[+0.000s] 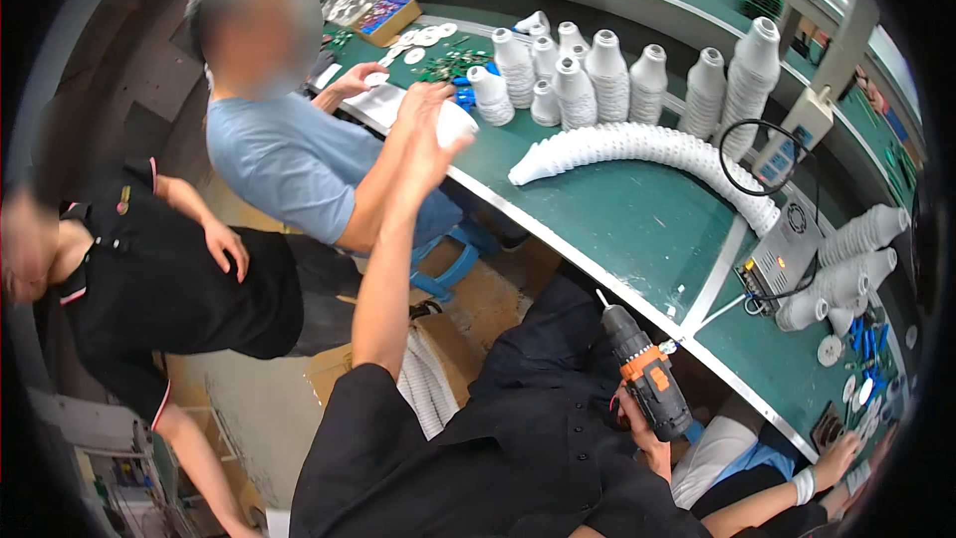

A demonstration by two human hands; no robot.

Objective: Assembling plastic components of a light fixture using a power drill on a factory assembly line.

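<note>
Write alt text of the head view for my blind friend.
A person's right hand grips an orange and black drill; the left hand holds a white cup near a co-worker. Stacked white pieces line a green workbench.

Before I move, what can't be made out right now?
Head view, all three:
Part of the right hand: hidden behind the drill.
Some of the white part: covered by the left hand.
Lower end of the white stack: hidden by the black shirt.
</note>
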